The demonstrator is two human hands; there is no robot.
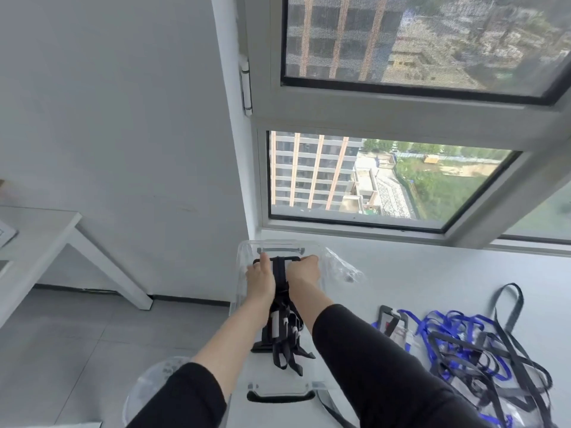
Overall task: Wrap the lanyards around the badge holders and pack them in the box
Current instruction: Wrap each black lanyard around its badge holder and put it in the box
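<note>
Packing step underway: wrapped badge holders (282, 332) already lie in the clear box (279, 386); farther in, left hand (261, 278) and right hand (302, 271), each grip clamped, seat another at the far end. Next, release and fetch from the tangled lanyards (469, 344) on the tabletop (432, 273).

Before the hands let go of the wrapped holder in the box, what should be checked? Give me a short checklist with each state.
1. Left hand and right hand both on the wrapped badge holder: ok.
2. Holder inside the clear box: ok.
3. Lanyard fully tight around it: cannot tell.
4. Earlier bundles tidy, no loose strap ends: not ok.
5. Unwrapped lanyard pile on the table, outside the box: ok.
</note>
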